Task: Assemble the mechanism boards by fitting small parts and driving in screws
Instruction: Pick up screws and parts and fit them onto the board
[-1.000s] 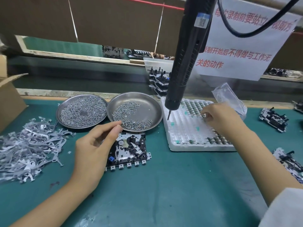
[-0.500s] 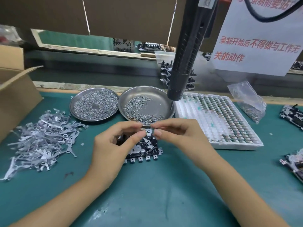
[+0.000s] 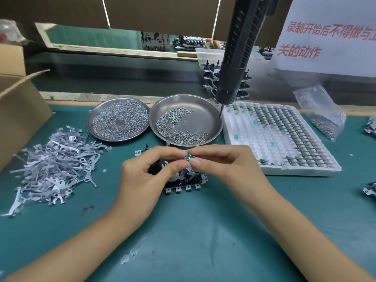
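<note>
A mechanism board (image 3: 189, 181) of black plastic and grey metal lies on the green mat, mostly hidden under my hands. Just above it, my left hand (image 3: 146, 176) and my right hand (image 3: 225, 165) meet fingertip to fingertip and both pinch one small green part (image 3: 189, 157). A white foam tray (image 3: 270, 139) to the right carries rows of the same small parts. Two round steel dishes, the left dish (image 3: 119, 120) and the right dish (image 3: 186, 120), are filled with screws. A black electric screwdriver (image 3: 236, 64) hangs above the right dish's edge.
A heap of grey stamped metal strips (image 3: 50, 165) lies at the left, beside a cardboard box (image 3: 18, 102). A plastic bag of screws (image 3: 323, 117) sits at the right. More mechanism boards (image 3: 369, 127) lie at the right edge and stacked behind the dishes (image 3: 211, 78).
My right hand left the foam tray and came to the centre with a small part. My left hand rose off the board to meet it; both now pinch the part.
</note>
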